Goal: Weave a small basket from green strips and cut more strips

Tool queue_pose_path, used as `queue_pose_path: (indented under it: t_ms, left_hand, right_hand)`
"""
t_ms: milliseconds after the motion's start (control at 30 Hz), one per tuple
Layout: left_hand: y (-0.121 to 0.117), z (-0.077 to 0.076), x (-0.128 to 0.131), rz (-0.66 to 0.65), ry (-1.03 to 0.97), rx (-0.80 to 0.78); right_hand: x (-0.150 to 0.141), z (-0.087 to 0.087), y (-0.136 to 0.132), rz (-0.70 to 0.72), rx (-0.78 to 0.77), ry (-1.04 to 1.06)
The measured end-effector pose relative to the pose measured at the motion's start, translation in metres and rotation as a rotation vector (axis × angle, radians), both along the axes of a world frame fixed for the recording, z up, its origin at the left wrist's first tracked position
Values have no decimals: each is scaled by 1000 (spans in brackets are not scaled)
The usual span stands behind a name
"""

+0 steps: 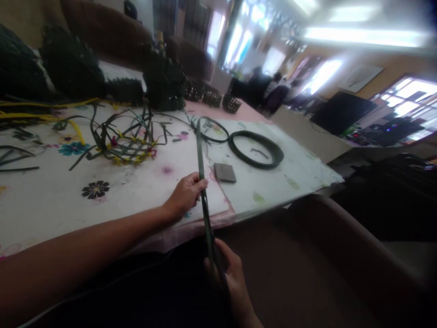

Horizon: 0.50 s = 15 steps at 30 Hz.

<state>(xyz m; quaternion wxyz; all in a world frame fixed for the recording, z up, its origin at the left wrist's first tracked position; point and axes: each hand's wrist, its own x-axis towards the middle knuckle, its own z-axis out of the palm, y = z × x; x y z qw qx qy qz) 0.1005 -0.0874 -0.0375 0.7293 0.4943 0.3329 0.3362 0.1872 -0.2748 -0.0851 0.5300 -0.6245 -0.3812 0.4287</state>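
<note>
A long dark green strip (200, 155) runs from the table's middle down past its near edge. My left hand (187, 193) pinches this strip at the table's front edge, fingers closed on it. Lower down, off the table, my right hand (229, 273) is wrapped round the same strip's near end. A small flat grey square (225, 172) lies on the cloth just right of the left hand. Beyond it sits a coil of dark green strip (256, 150).
The table (68, 200) wears a white flowered cloth. A tangle of green and yellow strips (119, 136) lies at its centre left. Dark woven baskets (164, 84) stand along the far side. A brown chair back (334, 241) is at the lower right. People stand in the far background.
</note>
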Motion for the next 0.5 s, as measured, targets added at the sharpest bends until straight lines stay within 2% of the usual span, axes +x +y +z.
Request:
queue_pose_path:
  t_ms: [300,500]
  left_hand:
    - [17,-1,-3,64,-47,-38]
    - [7,-1,-1,39,-11,23]
  right_hand:
    - [-3,-11,-7,1,35,-13]
    - [-5,-10,-4,-2,49,-45]
